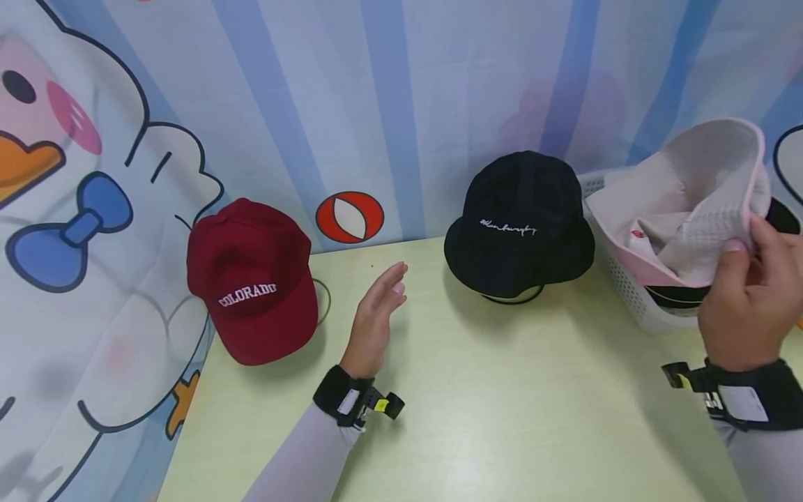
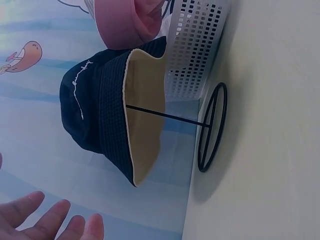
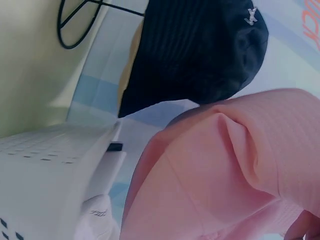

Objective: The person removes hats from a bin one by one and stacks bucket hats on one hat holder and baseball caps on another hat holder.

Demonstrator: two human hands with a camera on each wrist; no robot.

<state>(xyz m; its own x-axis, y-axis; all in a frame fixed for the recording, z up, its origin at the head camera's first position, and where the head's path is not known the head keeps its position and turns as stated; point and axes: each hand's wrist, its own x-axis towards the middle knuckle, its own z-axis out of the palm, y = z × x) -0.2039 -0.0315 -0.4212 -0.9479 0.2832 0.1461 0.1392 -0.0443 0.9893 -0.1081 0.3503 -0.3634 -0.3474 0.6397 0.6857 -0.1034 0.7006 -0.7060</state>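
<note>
My right hand (image 1: pixel 749 300) pinches the brim of a pink bucket hat (image 1: pixel 677 202) with a pale lining, thumb on one side and fingers on the other. The hat hangs over the white basket, lining toward the head camera; its pink outside (image 3: pixel 215 170) fills much of the right wrist view. My left hand (image 1: pixel 374 317) is held over the table with fingers extended and nothing in it. To its right, a black bucket hat (image 1: pixel 523 223) with white script sits on a black wire stand (image 2: pixel 212 127). To its left is a dark red cap (image 1: pixel 254 279) lettered COLORADO.
A white perforated basket (image 1: pixel 652 310) stands at the right with more headwear inside, including a black piece (image 1: pixel 677 296). A thin wire stand (image 1: pixel 324 301) shows behind the red cap. The pale table (image 1: pixel 477 411) ends at a printed cartoon backdrop (image 1: pixel 414 90).
</note>
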